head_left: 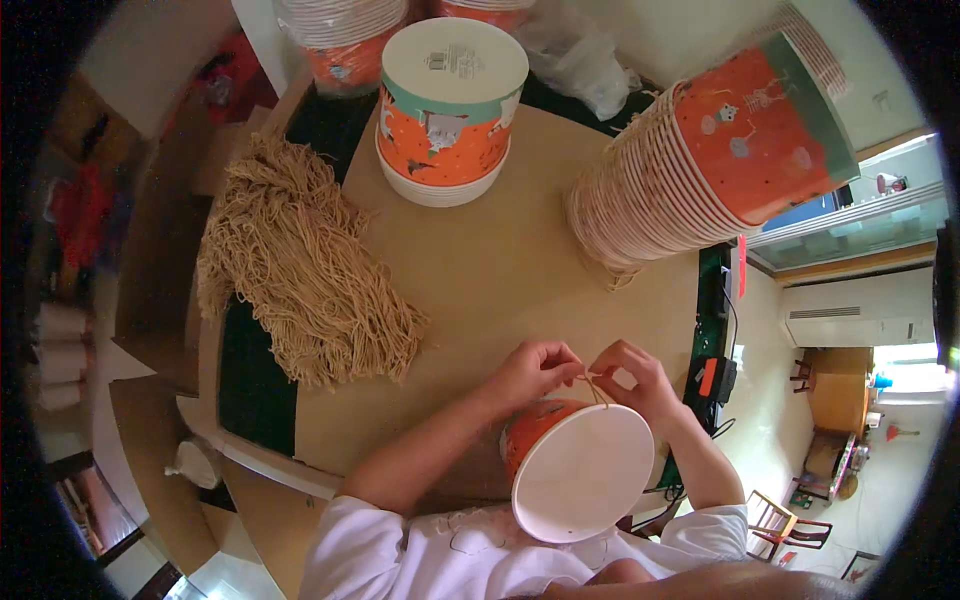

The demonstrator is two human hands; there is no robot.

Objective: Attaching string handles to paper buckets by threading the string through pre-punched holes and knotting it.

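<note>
An orange paper bucket with a white inside (583, 478) lies tipped against my body, its mouth toward me. A thin tan cord (598, 391) runs over its upper rim. Above that rim, my left hand (543, 369) pinches the cord between thumb and fingertips. Close beside it, my right hand (637, 377) is closed on the same cord, the fingertips almost meeting. How the cord is fixed to the bucket is too small to tell. A heap of loose tan cords (310, 270) lies on the table to the left of my hands.
A tall nested stack of orange buckets (690, 160) leans at the far right, cords hanging from it. An upside-down bucket (445, 120) stands at the back. Clear plastic (575, 65) lies behind it. Brown board (480, 270) covers the table; a black-and-orange device (716, 380) sits at its right edge.
</note>
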